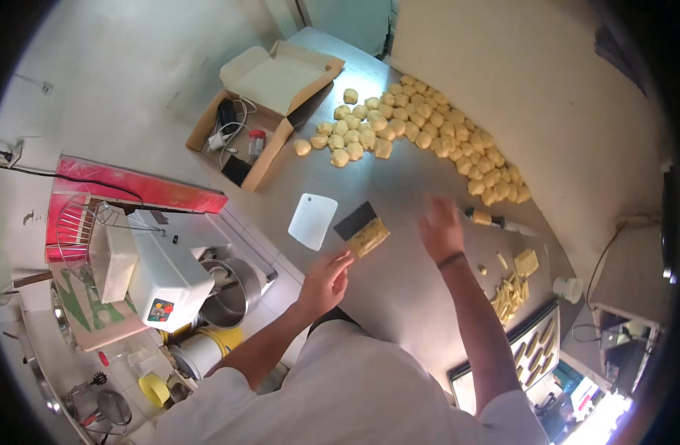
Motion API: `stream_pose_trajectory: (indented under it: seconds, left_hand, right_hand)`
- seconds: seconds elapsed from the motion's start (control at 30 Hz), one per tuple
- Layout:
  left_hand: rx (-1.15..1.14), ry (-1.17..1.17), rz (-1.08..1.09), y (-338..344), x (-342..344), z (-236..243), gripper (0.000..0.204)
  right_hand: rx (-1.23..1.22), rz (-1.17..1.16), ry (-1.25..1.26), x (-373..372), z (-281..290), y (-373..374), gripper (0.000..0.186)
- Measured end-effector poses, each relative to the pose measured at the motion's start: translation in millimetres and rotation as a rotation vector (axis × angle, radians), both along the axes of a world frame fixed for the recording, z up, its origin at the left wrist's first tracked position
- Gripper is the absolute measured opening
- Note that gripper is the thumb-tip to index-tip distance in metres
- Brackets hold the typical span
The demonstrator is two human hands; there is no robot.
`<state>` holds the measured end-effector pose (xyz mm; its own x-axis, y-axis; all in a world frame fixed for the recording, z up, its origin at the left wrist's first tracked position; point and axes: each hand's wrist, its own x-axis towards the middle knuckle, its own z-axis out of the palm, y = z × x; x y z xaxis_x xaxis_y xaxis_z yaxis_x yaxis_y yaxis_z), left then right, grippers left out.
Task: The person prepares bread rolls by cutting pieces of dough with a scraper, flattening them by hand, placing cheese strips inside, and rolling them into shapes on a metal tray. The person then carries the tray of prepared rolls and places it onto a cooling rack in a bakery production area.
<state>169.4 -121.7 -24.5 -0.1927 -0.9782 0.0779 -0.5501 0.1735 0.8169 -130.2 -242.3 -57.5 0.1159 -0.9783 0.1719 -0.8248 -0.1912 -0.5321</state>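
Observation:
My left hand [326, 285] is over the near edge of the metal table, fingers drawn together; what they hold, if anything, is hidden. Just beyond its fingertips lies a dough scraper [362, 228] with a dark blade and a worn wooden handle. To its left is a white plastic scraper [312, 221]. My right hand [440, 228], smeared by motion, is above the table right of the dough scraper. A knife [488, 218] with a wooden handle rests farther right. Beside my right forearm are cut yellowish sticks [510, 297] and a flat yellowish block [526, 263].
Many dough balls [429, 133] cover the table's far side. An open cardboard box [254, 144] with cables stands far left. A mixer [173, 274] with a metal bowl [232, 297] is at left. Baking trays [536, 348] and a white cup [567, 289] sit at right.

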Motion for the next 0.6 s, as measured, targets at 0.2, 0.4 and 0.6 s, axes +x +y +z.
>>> stream_pose_trajectory:
  seconds: [0.2,0.4,0.6]
  left_hand:
    - [-0.022,-0.003,0.049,-24.8,27.7,7.0,0.033]
    - [-0.215,-0.082,0.04,-74.8,57.9,-1.1,0.036]
    - [-0.346,-0.216,0.022,-196.1,30.6,-6.7,0.035]
  right_hand:
    - [-0.022,0.017,0.034,102.8,-18.4,-143.3,0.035]
    - [0.33,0.029,-0.032,96.3,19.9,-118.9,0.028]
    - [0.247,-0.018,-0.273,-8.6,23.2,155.5,0.01]
